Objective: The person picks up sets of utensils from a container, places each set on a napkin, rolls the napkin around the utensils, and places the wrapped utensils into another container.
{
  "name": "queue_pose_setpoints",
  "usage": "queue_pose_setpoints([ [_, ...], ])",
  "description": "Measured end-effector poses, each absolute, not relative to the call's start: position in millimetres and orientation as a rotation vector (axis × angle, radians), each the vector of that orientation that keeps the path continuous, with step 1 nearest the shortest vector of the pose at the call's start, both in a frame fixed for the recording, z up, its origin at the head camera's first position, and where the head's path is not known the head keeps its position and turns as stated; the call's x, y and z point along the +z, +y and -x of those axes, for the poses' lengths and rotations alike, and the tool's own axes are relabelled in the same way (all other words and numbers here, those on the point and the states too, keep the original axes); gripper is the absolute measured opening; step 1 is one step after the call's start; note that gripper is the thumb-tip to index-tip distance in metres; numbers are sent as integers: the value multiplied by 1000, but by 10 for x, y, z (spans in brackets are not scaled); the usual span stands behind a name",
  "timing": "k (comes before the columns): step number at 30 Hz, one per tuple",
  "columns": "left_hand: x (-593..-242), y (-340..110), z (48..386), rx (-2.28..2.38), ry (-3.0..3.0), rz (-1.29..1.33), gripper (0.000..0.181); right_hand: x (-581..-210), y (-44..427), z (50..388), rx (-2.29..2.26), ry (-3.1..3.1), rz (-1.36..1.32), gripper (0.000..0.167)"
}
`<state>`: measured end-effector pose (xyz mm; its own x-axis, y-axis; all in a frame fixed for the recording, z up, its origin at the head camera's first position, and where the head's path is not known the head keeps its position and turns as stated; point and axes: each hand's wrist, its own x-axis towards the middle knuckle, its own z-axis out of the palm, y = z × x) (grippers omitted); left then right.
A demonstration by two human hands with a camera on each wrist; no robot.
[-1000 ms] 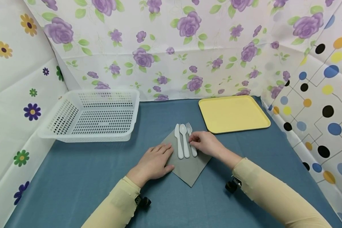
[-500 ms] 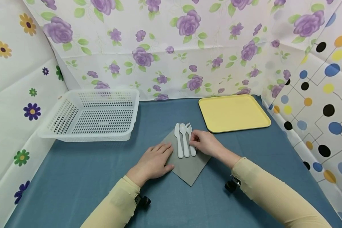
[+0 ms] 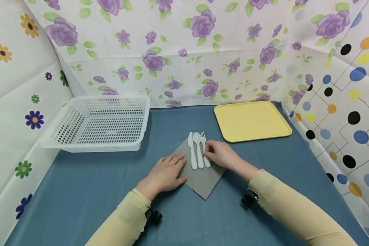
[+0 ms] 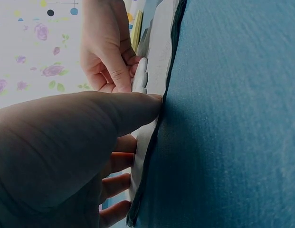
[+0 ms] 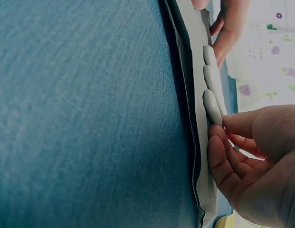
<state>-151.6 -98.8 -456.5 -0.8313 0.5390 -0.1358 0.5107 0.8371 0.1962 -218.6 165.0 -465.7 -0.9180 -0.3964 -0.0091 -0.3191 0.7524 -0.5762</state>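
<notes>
Closest in, two pale yellow sleeves (image 3: 298,208) reached forward over the blue cloth (image 3: 89,198), a small black device (image 3: 155,216) strapped below each cuff. And there lay the left hand (image 3: 164,174), palm down, fingers stretched out and slightly spread, resting along the left edge of the grey napkin (image 3: 204,182), thumb on its rim! The napkin sat like a diamond, one corner pointing back at the person. On it, side by side, handles near: the white knife (image 3: 192,155) on the left, the white spoon (image 3: 199,150) in the middle, the white fork (image 3: 203,139) on the right. Here was the action: the right hand (image 3: 222,153) had the fork's handle pinched between thumb and forefinger, the other fingers curled in. Farther back, the yellow tray (image 3: 253,121) lay flat on the right; the white basket (image 3: 110,132) stood on the left, and behind everything hung the purple-rose curtain (image 3: 178,54).
</notes>
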Motion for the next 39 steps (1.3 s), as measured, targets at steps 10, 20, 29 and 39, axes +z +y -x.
queue_pose_setpoints([
  [10,-4541,-981,1510,229,2826,-815,70,-4658,1639,2147,-898,2837,589,17],
  [20,-4576,-994,1525,238,2827,-823,71,-4653,1646,2102,-924,2830,549,13],
  [29,-4561,-990,1505,236,2823,-824,70,-4655,1696,2062,-931,2822,553,9],
  [39,-4546,-977,1505,174,2830,-816,71,-4588,1734,1945,-839,2876,652,11],
])
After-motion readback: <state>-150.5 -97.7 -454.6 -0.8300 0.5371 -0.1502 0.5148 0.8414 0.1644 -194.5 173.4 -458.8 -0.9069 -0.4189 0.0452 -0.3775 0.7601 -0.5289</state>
